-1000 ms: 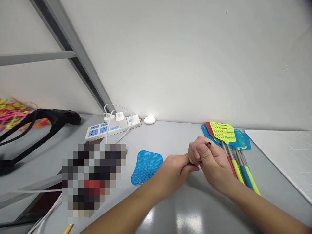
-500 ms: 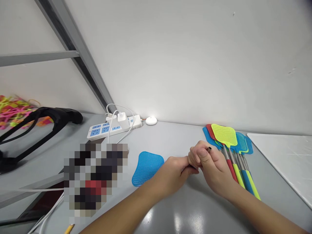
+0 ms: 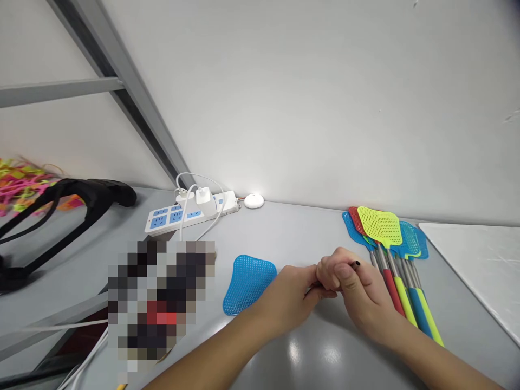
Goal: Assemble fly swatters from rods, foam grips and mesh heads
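My left hand (image 3: 294, 295) and my right hand (image 3: 357, 290) meet above the grey table, both with fingers wrapped around a thin rod. The rod's dark end (image 3: 356, 265) pokes out past my right thumb. Beyond my left wrist shows the blue mesh head of a fly swatter (image 3: 249, 284), in line with the rod; its neck is hidden by my left hand. To the right of my right hand lies a pile of fly swatters with a yellow-green one (image 3: 379, 226) on top. Their metal shafts and red, yellow-green and blue handles point toward me.
A white power strip (image 3: 190, 212) with plugged-in chargers and a round white device (image 3: 254, 201) sit near the wall. At left are a black frame-like object (image 3: 91, 208), colourful strands (image 3: 24, 184) and a pixelated patch. A white sheet (image 3: 475, 265) covers the right side.
The view has shifted slightly, so most things sit a little further right. Both hands keep their grip, with the rod's end showing slightly more.
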Demonstrator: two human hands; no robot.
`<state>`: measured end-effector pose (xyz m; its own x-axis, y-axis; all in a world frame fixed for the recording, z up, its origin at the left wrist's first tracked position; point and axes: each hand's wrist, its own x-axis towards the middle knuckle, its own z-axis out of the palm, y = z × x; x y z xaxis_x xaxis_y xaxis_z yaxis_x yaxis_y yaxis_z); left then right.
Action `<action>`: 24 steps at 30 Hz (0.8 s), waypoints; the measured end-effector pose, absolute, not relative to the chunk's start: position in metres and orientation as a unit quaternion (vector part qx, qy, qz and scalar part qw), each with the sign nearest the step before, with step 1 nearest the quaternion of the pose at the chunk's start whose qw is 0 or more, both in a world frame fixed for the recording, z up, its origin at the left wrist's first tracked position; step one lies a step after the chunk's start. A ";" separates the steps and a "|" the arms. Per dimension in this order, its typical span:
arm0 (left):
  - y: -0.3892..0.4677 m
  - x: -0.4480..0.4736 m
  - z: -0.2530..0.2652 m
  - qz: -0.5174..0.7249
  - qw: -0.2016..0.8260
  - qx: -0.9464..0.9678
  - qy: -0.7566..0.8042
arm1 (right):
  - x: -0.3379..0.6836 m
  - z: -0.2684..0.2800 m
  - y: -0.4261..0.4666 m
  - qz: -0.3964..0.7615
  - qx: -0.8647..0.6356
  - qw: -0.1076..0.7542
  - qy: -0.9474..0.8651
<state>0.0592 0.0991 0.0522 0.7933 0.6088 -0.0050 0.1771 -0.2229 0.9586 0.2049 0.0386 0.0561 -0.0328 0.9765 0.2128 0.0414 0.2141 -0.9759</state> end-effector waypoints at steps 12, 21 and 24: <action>0.102 0.058 0.056 0.150 0.581 0.749 0.281 | 0.202 0.062 0.041 0.427 -0.459 0.515 -0.584; 0.094 0.061 0.039 0.176 0.381 0.871 0.255 | 0.209 0.061 0.050 0.454 -0.411 0.607 -0.507; 0.091 0.063 0.039 0.183 0.347 0.885 0.251 | 0.209 0.068 0.051 0.454 -0.413 0.624 -0.483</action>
